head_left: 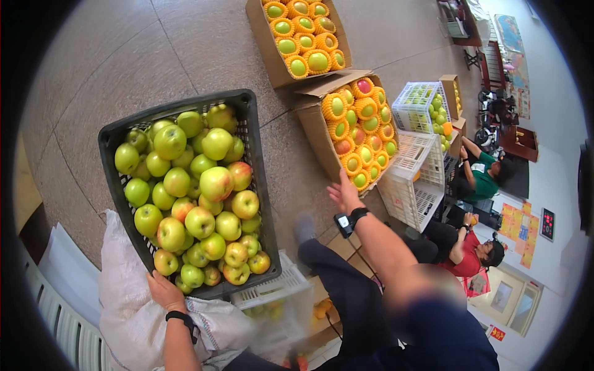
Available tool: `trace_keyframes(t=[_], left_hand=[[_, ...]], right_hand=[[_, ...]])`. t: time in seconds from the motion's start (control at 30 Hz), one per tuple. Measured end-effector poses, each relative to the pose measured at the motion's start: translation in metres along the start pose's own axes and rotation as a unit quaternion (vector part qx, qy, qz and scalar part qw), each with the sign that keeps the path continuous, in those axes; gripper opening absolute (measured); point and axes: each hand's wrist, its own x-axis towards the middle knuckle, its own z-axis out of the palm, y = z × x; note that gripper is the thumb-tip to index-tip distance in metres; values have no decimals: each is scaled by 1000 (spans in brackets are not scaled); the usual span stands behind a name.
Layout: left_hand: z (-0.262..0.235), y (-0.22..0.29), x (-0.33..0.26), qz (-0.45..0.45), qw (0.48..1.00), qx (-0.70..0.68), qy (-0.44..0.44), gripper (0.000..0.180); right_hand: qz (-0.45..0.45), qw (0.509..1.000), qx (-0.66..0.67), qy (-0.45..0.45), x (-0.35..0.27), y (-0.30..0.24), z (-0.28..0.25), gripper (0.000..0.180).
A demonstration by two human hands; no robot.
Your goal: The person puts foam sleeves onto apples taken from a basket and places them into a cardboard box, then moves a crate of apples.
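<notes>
A black plastic crate [263,204] full of loose green apples with some red blush [201,222] stands before me, tilted in view. My left hand [166,290] lies at its near left corner, next to a white woven sack [127,260]. Its fingers look stretched out against the crate's side, and nothing shows in them. My right hand [344,193] reaches to the right with its fingers apart and holds nothing. It is beside the near edge of a cardboard box [318,127] packed with apples in yellow foam nets [365,123]. A dark watch-like device [346,222] is on my right wrist.
Another cardboard box [263,43] of netted apples stands farther off. White plastic crates [411,179] stand at the right, one holding green fruit [438,114]. Two people, in a green shirt [484,176] and a red shirt [464,256], sit beyond. My leg [337,278] extends between crate and boxes.
</notes>
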Motion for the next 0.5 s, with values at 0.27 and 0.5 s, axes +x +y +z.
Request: trace_keyframes(t=[0.27, 0.5], left_hand=[[-8, 5, 0, -29, 998, -37, -29, 52], [-5, -2, -2, -18, 999, -25, 9, 58]], right_hand=[[-48, 997, 7, 58, 110, -71, -70, 82], [-99, 995, 15, -17, 128, -168, -29, 93]])
